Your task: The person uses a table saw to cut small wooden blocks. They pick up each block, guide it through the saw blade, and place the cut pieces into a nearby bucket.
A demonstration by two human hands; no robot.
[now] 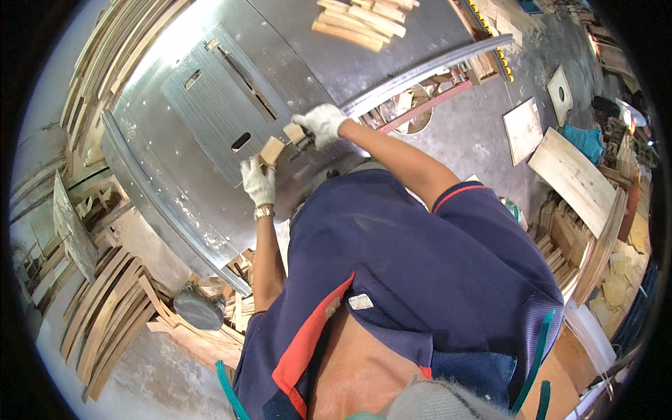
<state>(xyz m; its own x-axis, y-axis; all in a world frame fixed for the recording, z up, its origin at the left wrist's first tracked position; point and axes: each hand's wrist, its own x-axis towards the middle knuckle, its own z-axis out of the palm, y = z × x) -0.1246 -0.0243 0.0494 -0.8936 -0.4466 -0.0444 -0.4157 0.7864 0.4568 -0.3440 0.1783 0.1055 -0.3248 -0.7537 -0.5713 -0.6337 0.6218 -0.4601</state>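
Observation:
Both my hands wear white work gloves over the near edge of a metal machine table [203, 178]. My left hand [257, 183], with a watch at the wrist, is closed on a pale wooden block [271, 150]. In my right hand [322, 126], the fingers are closed round a smaller wood piece [294, 133]. The two pieces are close together, with a narrow gap between them. Beyond my hands, a grey insert plate [203, 105] with a long slot [245, 82] and two oval holes is set in the table.
A pile of short wooden strips [364, 21] lies on the table's far side. A metal rail [420, 73] crosses at the right. Long boards [112, 63] are stacked at the far left, curved wood pieces [105, 308] at the near left. Panels [581, 182] lean at the right.

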